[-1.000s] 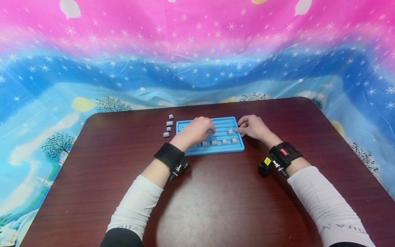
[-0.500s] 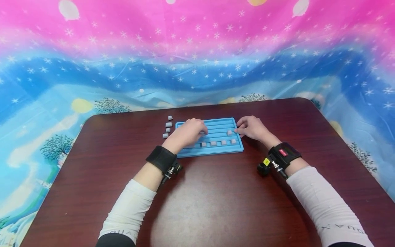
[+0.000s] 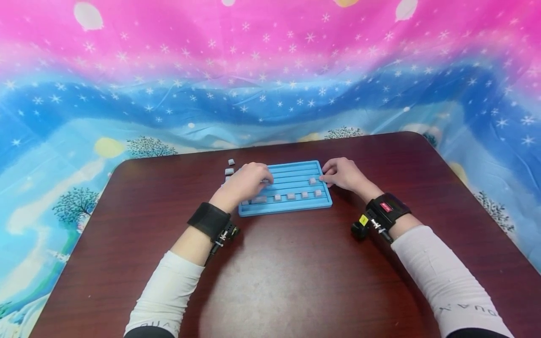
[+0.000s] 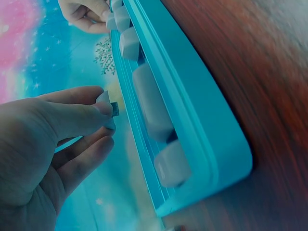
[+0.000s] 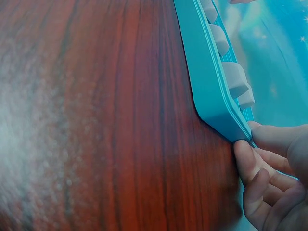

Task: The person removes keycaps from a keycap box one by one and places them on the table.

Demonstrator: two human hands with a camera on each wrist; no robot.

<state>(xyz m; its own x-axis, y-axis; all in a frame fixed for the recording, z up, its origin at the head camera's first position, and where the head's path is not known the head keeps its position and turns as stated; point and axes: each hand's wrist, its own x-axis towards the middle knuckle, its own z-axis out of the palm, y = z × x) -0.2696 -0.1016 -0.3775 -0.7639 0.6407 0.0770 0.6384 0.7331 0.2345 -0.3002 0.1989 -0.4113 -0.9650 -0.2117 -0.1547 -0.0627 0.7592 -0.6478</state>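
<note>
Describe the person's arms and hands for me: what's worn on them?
The left hand and right hand are bare. Black wrist straps carry black cameras with silvery fittings; the right set adds a red label and a yellow sticker. Farther up come white sleeves bearing dark lettering, then black fabric.

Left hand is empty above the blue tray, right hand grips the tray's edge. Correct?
One error: the left hand isn't empty. The left wrist view shows it pinching a small pale piece. The rest stands: it's above the blue tray, and the right hand grips the tray's edge.
</note>
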